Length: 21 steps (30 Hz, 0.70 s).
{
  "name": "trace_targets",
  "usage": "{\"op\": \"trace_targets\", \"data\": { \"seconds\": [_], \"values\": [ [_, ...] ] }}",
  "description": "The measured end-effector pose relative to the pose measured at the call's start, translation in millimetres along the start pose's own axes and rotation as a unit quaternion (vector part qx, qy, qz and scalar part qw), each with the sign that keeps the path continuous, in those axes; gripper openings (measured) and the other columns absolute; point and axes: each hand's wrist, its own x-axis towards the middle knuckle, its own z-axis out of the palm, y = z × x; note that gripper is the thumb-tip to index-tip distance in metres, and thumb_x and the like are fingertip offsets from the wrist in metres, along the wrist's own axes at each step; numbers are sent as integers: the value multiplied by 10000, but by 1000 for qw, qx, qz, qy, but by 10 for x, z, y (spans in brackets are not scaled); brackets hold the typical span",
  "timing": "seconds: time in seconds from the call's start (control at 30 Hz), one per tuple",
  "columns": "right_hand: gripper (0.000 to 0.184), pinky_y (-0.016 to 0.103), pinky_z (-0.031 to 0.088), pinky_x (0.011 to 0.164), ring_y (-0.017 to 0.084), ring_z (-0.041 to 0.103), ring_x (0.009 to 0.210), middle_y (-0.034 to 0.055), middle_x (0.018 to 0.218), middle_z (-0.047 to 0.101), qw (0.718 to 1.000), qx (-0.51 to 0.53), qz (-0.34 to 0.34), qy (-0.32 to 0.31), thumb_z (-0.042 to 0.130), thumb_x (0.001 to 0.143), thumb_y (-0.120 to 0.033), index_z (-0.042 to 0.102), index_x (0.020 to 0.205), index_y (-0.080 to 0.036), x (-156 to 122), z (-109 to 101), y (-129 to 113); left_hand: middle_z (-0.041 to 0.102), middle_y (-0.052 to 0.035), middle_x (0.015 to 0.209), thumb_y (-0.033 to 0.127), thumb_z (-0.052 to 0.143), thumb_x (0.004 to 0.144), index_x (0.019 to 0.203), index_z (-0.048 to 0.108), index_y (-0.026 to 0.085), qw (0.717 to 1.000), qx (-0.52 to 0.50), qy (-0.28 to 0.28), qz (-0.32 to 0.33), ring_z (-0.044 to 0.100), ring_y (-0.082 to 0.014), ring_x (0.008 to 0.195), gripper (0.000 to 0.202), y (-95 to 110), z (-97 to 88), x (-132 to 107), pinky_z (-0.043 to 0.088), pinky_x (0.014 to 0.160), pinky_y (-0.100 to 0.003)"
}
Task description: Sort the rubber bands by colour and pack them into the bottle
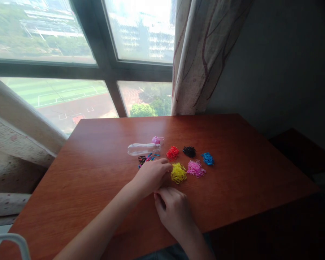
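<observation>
No legible text, label or number on the clear bottle, bands or table.

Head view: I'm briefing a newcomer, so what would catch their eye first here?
On the reddish-brown wooden table lie five bright heaps of tiny elastic loops: red heap, black heap and blue heap behind, yellow heap and pink heap in front. The left hand rests by the yellow heap's left edge, the right hand nearer the camera. Beyond them a clear plastic bottle lies on its side.
</observation>
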Motion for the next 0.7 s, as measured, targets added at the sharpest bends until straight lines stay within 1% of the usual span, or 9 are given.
{"op": "trace_targets", "data": {
  "seconds": [0.1, 0.2, 0.3, 0.37, 0.47, 0.53, 0.6, 0.7],
  "values": [
    [162, 267, 303, 636, 163, 608, 712, 11, 754, 667, 1000, 5, 3, -2, 488, 909, -142, 614, 839, -215, 2, -5, -5, 687, -26, 934, 215, 535, 902, 886, 671, 225, 1000, 2, 5, -11, 667, -184, 749, 137, -24, -43, -60, 432, 588, -265],
    [160, 256, 317, 643, 156, 607, 711, 8, 753, 668, 1000, 7, 4, -2, 488, 910, -134, 616, 855, -214, 1, -11, -17, 694, -40, 991, 252, 486, 938, 920, 665, 226, 999, -3, 22, -36, 683, -195, 809, 182, -92, -125, -209, 454, 630, -271],
    [168, 250, 333, 651, 151, 610, 711, 3, 752, 669, 1000, 6, 11, -3, 486, 915, -127, 618, 865, -217, 5, -21, -31, 691, -39, 1104, 297, 472, 953, 1013, 654, 251, 994, -24, 59, -91, 686, -201, 912, 197, -190, -204, -446, 468, 697, -269],
    [167, 247, 342, 658, 151, 617, 718, 2, 761, 673, 1000, 2, 20, -4, 488, 919, -126, 620, 879, -219, 16, -27, -40, 696, -30, 1073, 322, 468, 952, 1042, 644, 256, 989, -25, 62, -134, 688, -196, 873, 208, -245, -226, -628, 457, 670, -265],
    [150, 244, 341, 650, 150, 627, 715, -5, 761, 677, 999, -10, 33, -7, 514, 909, -121, 623, 899, -223, 45, -29, -56, 700, -14, 1009, 340, 459, 947, 1012, 646, 258, 978, -23, 63, -200, 686, -188, 812, 215, -279, -196, -878, 445, 645, -264],
    [141, 247, 329, 629, 150, 628, 697, -13, 745, 675, 999, -20, 44, -12, 538, 899, -120, 628, 908, -228, 69, -27, -72, 696, -10, 986, 334, 461, 941, 1008, 647, 256, 971, -29, 67, -227, 683, -183, 810, 213, -272, -148, -1000, 449, 658, -259],
    [129, 254, 309, 606, 154, 628, 676, -15, 724, 673, 998, -34, 58, -19, 560, 895, -131, 635, 919, -233, 95, -26, -90, 687, -10, 972, 326, 458, 939, 1012, 645, 252, 967, -36, 65, -245, 678, -179, 813, 214, -257, -96, -1075, 456, 675, -257],
    [113, 263, 282, 583, 160, 631, 658, -14, 710, 675, 996, -54, 70, -31, 580, 896, -155, 641, 935, -241, 131, -29, -113, 664, -14, 992, 325, 430, 954, 1001, 644, 253, 965, -46, 53, -252, 670, -178, 835, 231, -245, -29, -1110, 464, 702, -258]
  ]
}}
